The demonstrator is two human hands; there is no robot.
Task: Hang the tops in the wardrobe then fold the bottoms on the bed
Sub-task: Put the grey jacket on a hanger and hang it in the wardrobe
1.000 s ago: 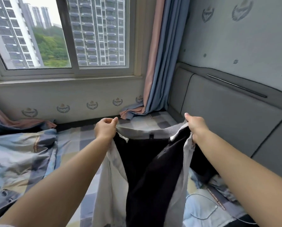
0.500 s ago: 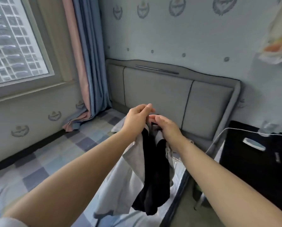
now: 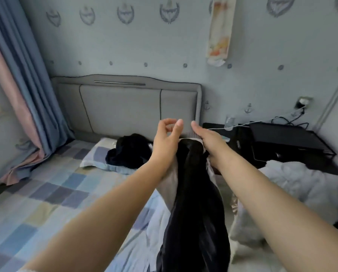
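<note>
Hanging between the two hands is a black-and-white garment (image 3: pixel 191 203), folded lengthwise and held up by its ribbed waistband above the bed (image 3: pixel 46 203). The right hand (image 3: pixel 207 142) grips the waistband, fingers curled over its top edge with the thumb stretched forward. The left hand (image 3: pixel 167 138) is raised just beside it, thumb and forefinger curved toward each other above the cloth; whether its lower fingers pinch the fabric cannot be told, as the palm hides them. The garment's white side panels show beneath both wrists and its black length drops below the forearms to the bottom of the view.

Beyond the left hand, a crumpled black garment (image 3: pixel 129 152) lies on a pillow (image 3: pixel 97 156) against the grey headboard (image 3: pixel 125 107). Under the left forearm spreads the checked sheet. Beyond the right hand stands a black counter (image 3: pixel 286 142) with cables, and under the right forearm a white quilt (image 3: pixel 293 185) lies bunched. Far to the left of both hands hang blue and pink curtains (image 3: pixel 21 95).
</note>
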